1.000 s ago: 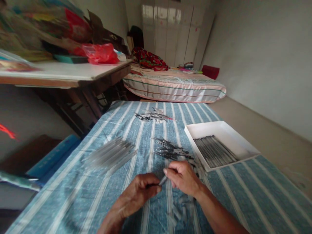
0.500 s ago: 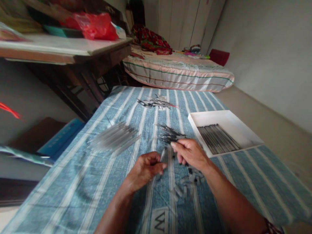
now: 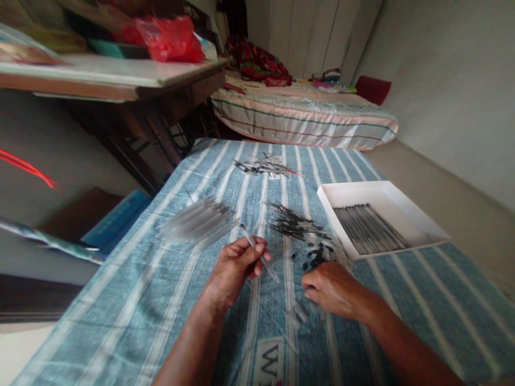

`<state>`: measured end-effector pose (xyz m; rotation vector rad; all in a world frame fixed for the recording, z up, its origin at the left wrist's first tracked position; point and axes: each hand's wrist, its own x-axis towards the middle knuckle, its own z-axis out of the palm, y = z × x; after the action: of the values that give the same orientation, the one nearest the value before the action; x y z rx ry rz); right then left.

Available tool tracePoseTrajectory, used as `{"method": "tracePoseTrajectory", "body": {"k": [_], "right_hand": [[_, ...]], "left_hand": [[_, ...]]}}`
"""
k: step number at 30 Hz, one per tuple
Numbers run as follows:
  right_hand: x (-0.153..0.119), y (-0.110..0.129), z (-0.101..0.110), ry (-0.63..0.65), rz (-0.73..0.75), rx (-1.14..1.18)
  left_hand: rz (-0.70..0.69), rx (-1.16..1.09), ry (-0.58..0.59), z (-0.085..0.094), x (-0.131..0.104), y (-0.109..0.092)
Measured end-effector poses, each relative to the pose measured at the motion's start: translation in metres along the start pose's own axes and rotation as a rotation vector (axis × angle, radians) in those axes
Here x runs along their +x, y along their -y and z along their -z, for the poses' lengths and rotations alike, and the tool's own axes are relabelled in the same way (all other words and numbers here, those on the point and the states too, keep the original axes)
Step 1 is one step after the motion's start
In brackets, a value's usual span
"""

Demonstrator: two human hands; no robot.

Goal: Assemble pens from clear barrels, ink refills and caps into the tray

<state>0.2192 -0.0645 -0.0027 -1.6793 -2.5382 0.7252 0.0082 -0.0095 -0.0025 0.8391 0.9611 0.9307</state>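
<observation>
A slim clear pen barrel [image 3: 269, 264] with a dark end is pinched in my left hand [image 3: 235, 268], tilted above the cloth. My right hand [image 3: 333, 287] is down among small pen parts, its fingers curled; what they hold, if anything, is hidden. Just beyond it lie small black plugs [image 3: 317, 255], and small grey translucent pieces [image 3: 300, 312] are scattered nearer me. Dark pen refills [image 3: 292, 221] form a loose pile ahead of my hands. To the left, clear pen barrels [image 3: 199, 222] lie side by side, somewhat blurred.
A white box [image 3: 418, 214] on the right holds a row of pens [image 3: 368, 228]. More thin parts [image 3: 265, 165] lie at the far end of the striped tablecloth [image 3: 156, 268]. Beyond stand a bed [image 3: 306, 115] and a side table [image 3: 120, 78] with a red bag [image 3: 169, 40].
My right hand has drawn back from near the refills to the small parts closer to me. My left hand has turned the pen barrel, whose dark end now points up and left.
</observation>
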Motion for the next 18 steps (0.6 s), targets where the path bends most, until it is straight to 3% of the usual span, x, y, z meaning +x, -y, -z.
{"method": "tracePoseTrajectory", "body": {"k": [7, 12, 18], "right_hand": [[0.003, 0.006, -0.002, -0.346, 0.200, 0.618], [0.008, 0.020, -0.026, -0.325, 0.014, 0.993], [0.015, 0.026, -0.040, -0.373, -0.013, 1.165]], "left_hand": [[-0.032, -0.085, -0.011, 0.000, 0.000, -0.001], [-0.045, -0.170, -0.016, 0.001, 0.001, -0.001], [-0.066, -0.226, -0.007, 0.002, 0.001, 0.000]]}}
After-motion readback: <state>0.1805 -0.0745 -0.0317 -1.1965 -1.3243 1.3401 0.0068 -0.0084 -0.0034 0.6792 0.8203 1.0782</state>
